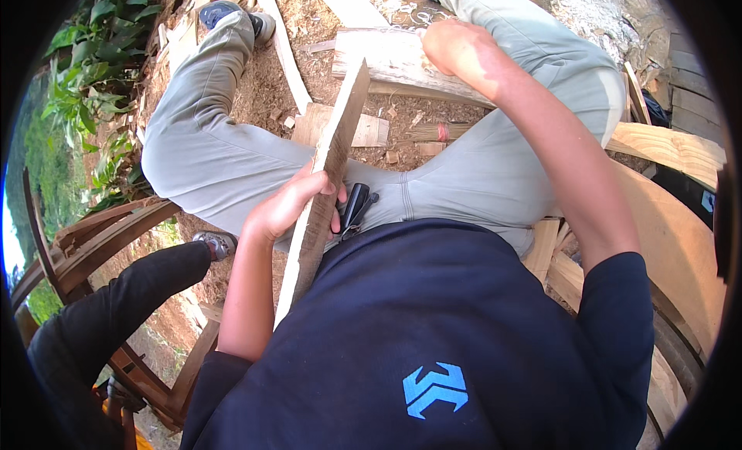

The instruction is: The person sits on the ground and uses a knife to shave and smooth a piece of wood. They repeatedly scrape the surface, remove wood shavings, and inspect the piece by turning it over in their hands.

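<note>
Long narrow wooden strip [315,218] gripped in the left hand [284,205]; rough brown-grey broad face shown, paler narrow edge along its left side; tilted lengthwise, upper end cut at a slant and pointed forward, lower end run back against the torso; thick, pale wooden block [379,59] laid crosswise farther forward, low between the legs; face streaked with brown stains, right part overlapped by the right hand [457,48]; contact not clearly shown.

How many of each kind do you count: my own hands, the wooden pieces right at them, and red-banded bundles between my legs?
Hands: 2 (left hand, right hand)
Wooden pieces: 2 (long plank, broad board)
Red-banded bundle: 1
Total: 5
</note>
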`<act>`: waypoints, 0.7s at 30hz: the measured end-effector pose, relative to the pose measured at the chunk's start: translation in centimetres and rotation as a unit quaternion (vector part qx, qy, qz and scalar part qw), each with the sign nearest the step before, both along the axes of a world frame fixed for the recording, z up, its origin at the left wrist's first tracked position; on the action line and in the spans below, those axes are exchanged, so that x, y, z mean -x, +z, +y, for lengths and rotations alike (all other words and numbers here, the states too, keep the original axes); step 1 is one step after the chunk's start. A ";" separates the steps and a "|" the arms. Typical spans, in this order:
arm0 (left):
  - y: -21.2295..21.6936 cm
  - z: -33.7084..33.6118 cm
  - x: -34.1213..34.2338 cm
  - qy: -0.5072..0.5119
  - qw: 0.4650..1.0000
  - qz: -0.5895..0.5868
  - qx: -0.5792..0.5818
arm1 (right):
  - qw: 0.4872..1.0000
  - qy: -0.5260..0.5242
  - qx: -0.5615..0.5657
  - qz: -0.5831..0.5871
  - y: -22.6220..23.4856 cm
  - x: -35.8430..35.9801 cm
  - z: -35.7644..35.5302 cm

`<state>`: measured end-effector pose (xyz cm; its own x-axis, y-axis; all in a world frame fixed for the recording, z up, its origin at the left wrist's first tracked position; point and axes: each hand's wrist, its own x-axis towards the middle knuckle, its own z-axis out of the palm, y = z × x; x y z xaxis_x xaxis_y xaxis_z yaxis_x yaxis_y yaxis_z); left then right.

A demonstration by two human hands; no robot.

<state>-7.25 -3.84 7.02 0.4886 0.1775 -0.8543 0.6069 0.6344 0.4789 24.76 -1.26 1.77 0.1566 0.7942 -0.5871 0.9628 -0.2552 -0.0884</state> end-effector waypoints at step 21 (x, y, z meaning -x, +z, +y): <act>-0.2 -0.4 -0.9 0.035 0.999 0.000 0.000 | 0.975 -0.009 -0.193 0.106 -2.8 3.0 -5.6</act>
<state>-6.35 -4.27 6.87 0.4744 0.2123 -0.8543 0.5605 0.6754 0.4792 21.80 -6.89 -1.00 0.0808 0.9606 -0.2660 0.9080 -0.1810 -0.3779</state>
